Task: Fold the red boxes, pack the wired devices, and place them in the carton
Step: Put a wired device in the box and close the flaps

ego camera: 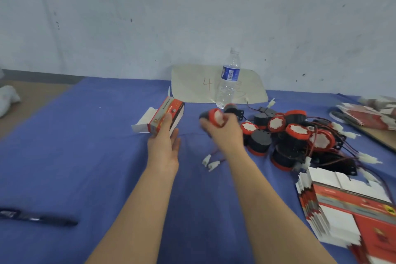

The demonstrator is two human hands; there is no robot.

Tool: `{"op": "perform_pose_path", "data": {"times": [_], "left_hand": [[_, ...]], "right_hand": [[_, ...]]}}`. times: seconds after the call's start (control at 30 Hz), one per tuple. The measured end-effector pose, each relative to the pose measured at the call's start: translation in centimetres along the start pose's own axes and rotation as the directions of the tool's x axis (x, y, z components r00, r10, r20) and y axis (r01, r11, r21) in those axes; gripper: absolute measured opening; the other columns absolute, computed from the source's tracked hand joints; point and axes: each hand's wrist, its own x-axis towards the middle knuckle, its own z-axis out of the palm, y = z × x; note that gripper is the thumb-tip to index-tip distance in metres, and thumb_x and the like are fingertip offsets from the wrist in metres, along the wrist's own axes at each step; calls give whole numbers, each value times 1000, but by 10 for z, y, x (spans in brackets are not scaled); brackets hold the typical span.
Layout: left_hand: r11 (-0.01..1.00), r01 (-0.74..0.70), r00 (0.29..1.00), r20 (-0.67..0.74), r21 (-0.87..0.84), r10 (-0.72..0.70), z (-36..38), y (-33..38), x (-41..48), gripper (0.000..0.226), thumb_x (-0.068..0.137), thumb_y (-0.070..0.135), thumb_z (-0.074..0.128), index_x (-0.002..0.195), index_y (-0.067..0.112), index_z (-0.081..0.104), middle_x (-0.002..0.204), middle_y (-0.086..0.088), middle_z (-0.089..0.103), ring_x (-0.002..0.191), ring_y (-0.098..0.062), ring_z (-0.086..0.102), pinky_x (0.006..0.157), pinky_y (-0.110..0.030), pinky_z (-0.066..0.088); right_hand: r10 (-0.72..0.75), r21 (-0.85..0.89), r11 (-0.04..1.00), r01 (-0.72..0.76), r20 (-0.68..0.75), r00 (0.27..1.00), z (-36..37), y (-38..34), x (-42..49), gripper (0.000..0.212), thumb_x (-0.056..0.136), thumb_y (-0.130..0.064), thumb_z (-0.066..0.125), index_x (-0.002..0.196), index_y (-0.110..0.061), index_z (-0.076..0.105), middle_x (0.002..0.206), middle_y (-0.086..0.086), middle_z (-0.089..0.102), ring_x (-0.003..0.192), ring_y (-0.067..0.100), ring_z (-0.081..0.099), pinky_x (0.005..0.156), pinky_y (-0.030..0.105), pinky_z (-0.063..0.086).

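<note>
My left hand (pixel 166 141) holds an erected red box (pixel 169 117) just above the blue cloth, its white end flaps open toward the left. My right hand (pixel 222 133) grips one black-and-red wired device (pixel 214 117) to the right of the box, blurred by motion. That device's wires with white connectors (pixel 211 162) hang down under my wrist. A heap of similar wired devices (pixel 293 139) lies to the right. Flat unfolded red boxes (pixel 351 212) are stacked at the lower right. No carton is in view.
A water bottle (pixel 229 79) stands at the back on a pale sheet marked with a number (pixel 192 85). More flat red boxes (pixel 368 113) lie on a board at the far right. A dark pen-like object (pixel 38 218) rests at the lower left on the blue cloth (pixel 85 156).
</note>
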Motion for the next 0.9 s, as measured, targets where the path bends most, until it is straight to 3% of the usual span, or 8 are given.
{"op": "perform_pose_path", "data": {"times": [0.1, 0.23, 0.33, 0.43, 0.57, 0.6, 0.7, 0.9], "left_hand": [[988, -34, 997, 74, 149, 23, -7, 7, -21, 33, 85, 36, 68, 117, 28, 61, 112, 15, 64, 103, -3, 55, 81, -21, 39], [832, -278, 935, 335, 480, 119, -20, 10, -68, 9, 79, 29, 74, 86, 33, 69, 83, 26, 71, 84, 14, 62, 67, -10, 42], [633, -437, 882, 441, 639, 165, -38, 0, -99, 31, 74, 22, 81, 87, 33, 55, 84, 24, 64, 75, 17, 59, 59, -1, 42], [436, -502, 850, 519, 747, 89, -58, -14, -118, 44, 73, 26, 82, 96, 33, 45, 96, 19, 60, 86, 8, 59, 69, -6, 44], [-30, -539, 841, 540, 841, 37, -74, -22, -116, 40, 74, 48, 72, 104, 35, 49, 100, 19, 56, 107, -13, 54, 98, -39, 39], [-76, -539, 840, 542, 839, 32, -75, -22, -114, 39, 75, 51, 69, 106, 38, 50, 98, 21, 54, 109, -14, 53, 102, -43, 35], [-31, -526, 850, 526, 850, 29, -75, -22, -110, 39, 73, 55, 67, 104, 39, 49, 91, 25, 57, 101, -10, 56, 102, -41, 34], [-100, -584, 800, 592, 805, 98, -72, -26, -110, 32, 75, 43, 67, 102, 33, 53, 92, 13, 64, 94, -17, 60, 82, -33, 42]], "right_hand": [[-167, 189, 956, 223, -274, 947, -32, -34, -28, 51, 77, -45, 74, 116, -26, 49, 96, -20, 57, 85, -5, 56, 65, 5, 41], [-458, 33, 849, 527, -453, 765, -69, -67, -77, 62, 79, -42, 72, 133, -22, 48, 119, -12, 57, 113, 3, 54, 97, 22, 45], [-494, -145, 868, 475, -341, 800, -83, -62, -109, 75, 82, -35, 71, 146, -21, 35, 132, 2, 48, 126, 21, 42, 103, 31, 36], [-477, -264, 861, 434, -126, 870, -72, -38, -137, 75, 80, -28, 72, 146, -26, 35, 127, 5, 50, 120, 23, 43, 101, 30, 35], [-363, -410, 825, 390, 145, 920, -45, 4, -165, 65, 80, -40, 67, 139, -33, 42, 118, -1, 57, 114, 21, 48, 97, 34, 38], [-352, -432, 815, 388, 163, 922, -41, 11, -167, 62, 83, -43, 64, 140, -35, 40, 117, -4, 57, 114, 18, 48, 99, 33, 36], [-385, -464, 796, 389, 107, 917, -35, 22, -161, 49, 91, -52, 51, 137, -36, 46, 114, -7, 61, 115, 15, 48, 104, 32, 29], [-332, -615, 734, 289, 46, 942, -26, 24, -160, 51, 86, -63, 42, 122, -29, 55, 109, -9, 65, 111, 11, 51, 107, 31, 19]]}}
